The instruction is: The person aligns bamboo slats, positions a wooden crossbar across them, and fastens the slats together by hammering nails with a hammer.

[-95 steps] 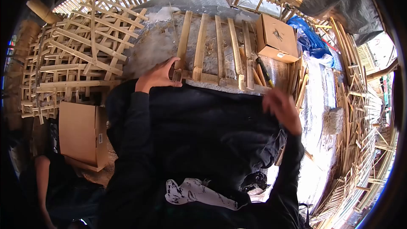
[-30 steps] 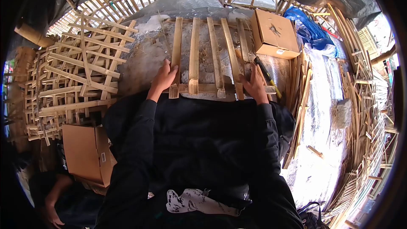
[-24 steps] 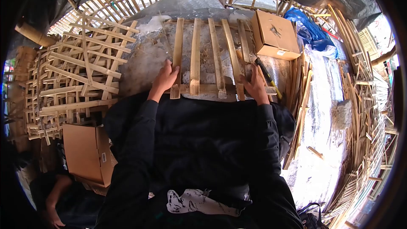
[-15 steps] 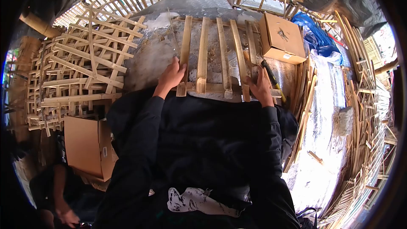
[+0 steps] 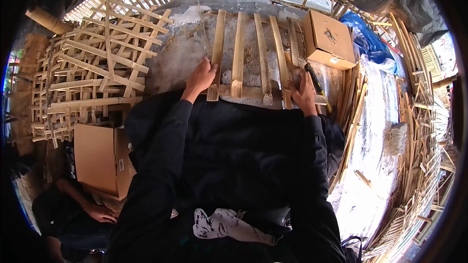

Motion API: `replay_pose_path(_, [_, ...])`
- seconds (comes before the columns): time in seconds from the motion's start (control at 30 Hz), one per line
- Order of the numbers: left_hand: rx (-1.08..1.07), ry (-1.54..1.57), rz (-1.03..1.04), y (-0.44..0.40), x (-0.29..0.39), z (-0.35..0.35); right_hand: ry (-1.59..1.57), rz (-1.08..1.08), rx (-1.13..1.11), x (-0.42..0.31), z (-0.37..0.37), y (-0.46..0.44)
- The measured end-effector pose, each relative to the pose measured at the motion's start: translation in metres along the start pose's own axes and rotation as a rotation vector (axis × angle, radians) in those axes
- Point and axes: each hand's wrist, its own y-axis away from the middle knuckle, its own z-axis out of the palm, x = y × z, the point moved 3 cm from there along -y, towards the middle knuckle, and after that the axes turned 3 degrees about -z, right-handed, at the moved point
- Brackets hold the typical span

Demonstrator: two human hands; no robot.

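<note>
Several split bamboo strips (image 5: 238, 53) lie side by side, lengthwise away from me, over a crosspiece (image 5: 251, 91) near my lap. My left hand (image 5: 200, 79) is closed, thumb and fingers at the edge of the leftmost strip (image 5: 218, 53). On the other side, my right hand (image 5: 305, 95) covers the near end of the rightmost strip (image 5: 293, 39), fingers bent around it and thumb beside the neighbouring strip (image 5: 279, 58). Its exact grip is partly hidden. A hammer (image 5: 319, 88) with a black and yellow handle lies just right of that hand.
Bamboo lattice panels (image 5: 97, 63) are stacked at left above a cardboard box (image 5: 95, 158). Another box (image 5: 330, 39) stands at back right beside blue plastic sheeting (image 5: 368, 39). Long bamboo strips (image 5: 407, 165) line the right. Another person's hand (image 5: 101, 213) is at lower left.
My left hand has slid slightly up along the leftmost strip. My right hand stays by the rightmost strip. The view has shifted a little, and the other person's hand has moved up and right.
</note>
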Motion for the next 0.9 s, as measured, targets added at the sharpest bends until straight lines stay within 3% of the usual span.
replay_pose_path(0.17, [0.002, -0.017, -0.058, 0.005, 0.0, -0.002, 0.158, 0.111, -0.159, -0.009, 0.006, -0.003])
replay_pose_path(0.4, [0.019, 0.092, 0.025, -0.002, 0.001, -0.005, 0.124, 0.175, -0.166, -0.011, 0.002, -0.012])
replay_pose_path(0.5, [0.048, 0.133, 0.094, -0.001, 0.005, -0.011, 0.117, 0.046, 0.014, -0.007, 0.004, -0.013])
replay_pose_path(0.63, [-0.032, 0.201, 0.037, 0.004, 0.01, -0.033, -0.097, 0.015, 0.094, -0.003, -0.004, -0.015])
replay_pose_path(0.8, [0.032, 0.141, 0.029, 0.022, -0.006, -0.07, -0.078, -0.111, 0.248, -0.021, -0.028, -0.007])
replay_pose_path(0.9, [-0.152, 0.09, -0.067, 0.028, -0.021, -0.077, 0.048, -0.166, 0.282, -0.059, -0.048, 0.001])
